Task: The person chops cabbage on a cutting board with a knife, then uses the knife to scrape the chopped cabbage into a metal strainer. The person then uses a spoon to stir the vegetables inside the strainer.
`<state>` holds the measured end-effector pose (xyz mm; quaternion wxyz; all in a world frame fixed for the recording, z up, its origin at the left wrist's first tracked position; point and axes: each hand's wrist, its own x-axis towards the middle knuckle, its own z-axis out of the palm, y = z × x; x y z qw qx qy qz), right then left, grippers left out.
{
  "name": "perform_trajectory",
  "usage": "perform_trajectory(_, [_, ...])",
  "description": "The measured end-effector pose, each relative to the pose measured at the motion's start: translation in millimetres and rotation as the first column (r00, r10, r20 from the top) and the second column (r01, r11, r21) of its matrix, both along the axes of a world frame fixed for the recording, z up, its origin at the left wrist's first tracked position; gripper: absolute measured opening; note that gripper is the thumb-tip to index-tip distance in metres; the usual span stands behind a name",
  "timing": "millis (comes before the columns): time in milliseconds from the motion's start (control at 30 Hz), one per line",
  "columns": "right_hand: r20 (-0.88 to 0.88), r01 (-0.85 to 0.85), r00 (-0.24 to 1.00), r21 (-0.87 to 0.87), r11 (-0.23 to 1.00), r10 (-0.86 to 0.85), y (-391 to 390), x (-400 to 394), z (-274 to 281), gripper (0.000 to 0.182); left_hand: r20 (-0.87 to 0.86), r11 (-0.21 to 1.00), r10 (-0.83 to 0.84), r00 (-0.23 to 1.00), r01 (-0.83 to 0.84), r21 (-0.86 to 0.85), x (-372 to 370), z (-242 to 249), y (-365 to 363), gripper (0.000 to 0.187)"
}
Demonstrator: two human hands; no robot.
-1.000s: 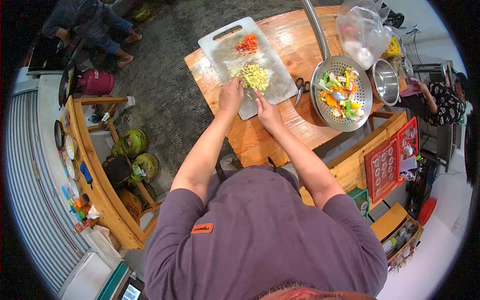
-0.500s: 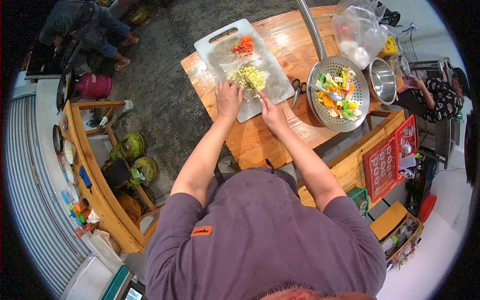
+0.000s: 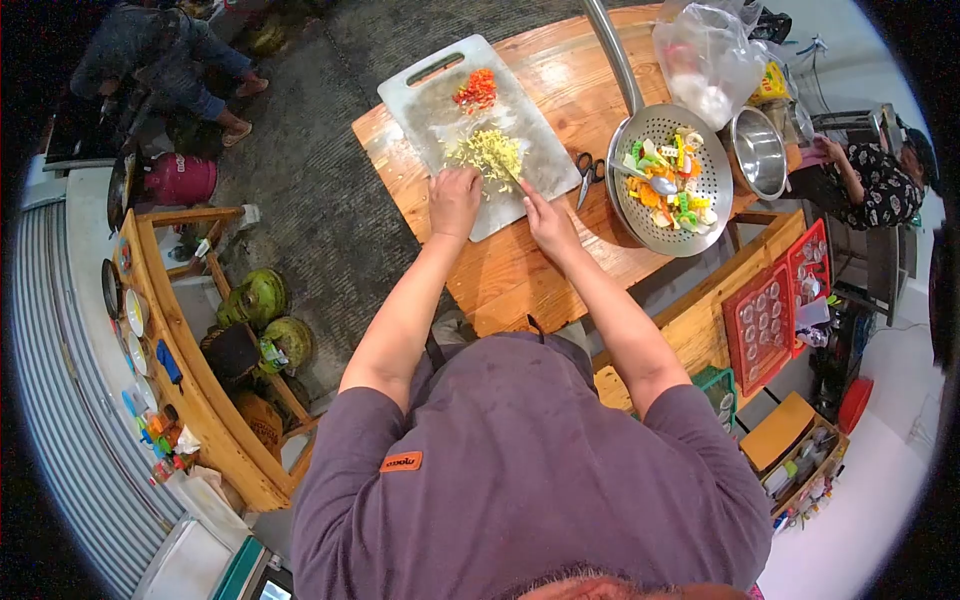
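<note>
A white cutting board [image 3: 432, 110] lies at an angle on the wooden table. On it are a pile of chopped pale yellow pieces [image 3: 487, 152] and, farther up, a small heap of chopped red pieces [image 3: 476, 90]. My right hand [image 3: 549, 222] is closed on the handle of a knife [image 3: 515, 180], whose blade reaches into the yellow pile. At the pile's lower left, my left hand [image 3: 455, 203] rests on the board with its fingers curled together; whether anything is under them is hidden. Black scissors [image 3: 588, 177] lie right of the board.
Right of the scissors, a perforated strainer [image 3: 712, 180] holds cut vegetables over a pan. Beyond are a metal bowl [image 3: 760, 152] and a plastic bag [image 3: 705, 60]. Red trays [image 3: 740, 335] stand lower right. One person [image 3: 880, 185] is at the right, another [image 3: 165, 55] at the upper left.
My left hand has drawn back slightly from the yellow pieces. The knife stays in my right hand, with its blade still at the pile. The whole view has shifted a little.
</note>
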<state>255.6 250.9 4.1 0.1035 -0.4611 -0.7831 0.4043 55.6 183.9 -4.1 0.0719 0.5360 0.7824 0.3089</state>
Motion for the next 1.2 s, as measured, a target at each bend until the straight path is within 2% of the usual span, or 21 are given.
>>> perform_trajectory(167, [-0.004,-0.015,1.000,0.000,1.000,0.015,1.1,3.5,-10.0,0.042,-0.123,1.000,0.009,0.992,-0.007,0.014,2.3,2.8,-0.4,0.008])
perform_trajectory(233, [-0.131,0.008,0.991,0.138,0.990,0.010,-4.4,6.1,-20.7,0.043,-0.134,1.000,0.014,0.991,-0.013,0.001,5.3,6.3,-3.5,0.008])
perform_trajectory(333, [-0.239,0.017,0.971,0.195,0.981,0.030,-4.3,2.5,-23.5,0.044,-0.168,0.998,-0.030,0.985,0.019,-0.067,6.9,5.8,-7.4,0.009])
perform_trajectory(367, [-0.238,0.015,0.971,0.198,0.980,0.033,-4.1,1.2,-21.9,0.044,-0.183,0.995,-0.046,0.982,0.029,-0.094,7.3,4.4,-6.4,0.010])
perform_trajectory(433, [-0.010,-0.018,1.000,0.090,0.996,0.019,-8.5,0.4,-21.5,0.044,-0.195,0.992,-0.060,0.979,0.036,-0.125,7.5,5.6,-6.0,0.013])
perform_trajectory(533, [0.053,0.016,0.998,0.051,0.999,-0.019,-9.7,-0.6,-15.3,0.043,-0.254,0.984,-0.112,0.961,0.071,-0.165,5.4,6.1,-7.3,0.014])
perform_trajectory(700, [-0.009,0.025,1.000,0.030,0.999,-0.025,-10.5,-9.0,-12.5,0.043,-0.295,0.950,-0.209,0.933,0.122,-0.287,4.4,4.4,-7.9,0.016])
perform_trajectory(867, [0.061,0.035,0.998,-0.014,0.999,-0.034,-18.2,-8.9,-12.6,0.041,-0.306,0.939,-0.228,0.924,0.126,-0.319,4.3,7.3,-10.1,0.016])
perform_trajectory(933, [-0.005,0.039,0.999,0.022,0.999,-0.039,-12.6,-11.1,-10.3,0.042,-0.311,0.936,-0.240,0.920,0.135,-0.325,3.3,8.8,-8.6,0.016])
perform_trajectory(1067, [-0.023,0.013,1.000,0.036,0.999,-0.013,-17.2,-11.5,-13.5,0.042,-0.274,0.943,-0.241,0.931,0.158,-0.292,3.2,10.7,-13.3,0.017])
perform_trajectory(1133, [0.033,0.028,0.999,-0.058,0.998,-0.026,-16.9,-12.0,-6.7,0.042,-0.268,0.947,-0.237,0.934,0.161,-0.278,-0.9,9.6,-13.3,0.018])
perform_trajectory(1200, [0.026,0.015,1.000,-0.062,0.998,-0.013,-17.6,-11.6,-1.9,0.041,-0.304,0.935,-0.263,0.916,0.164,-0.314,0.9,9.5,-14.9,0.020])
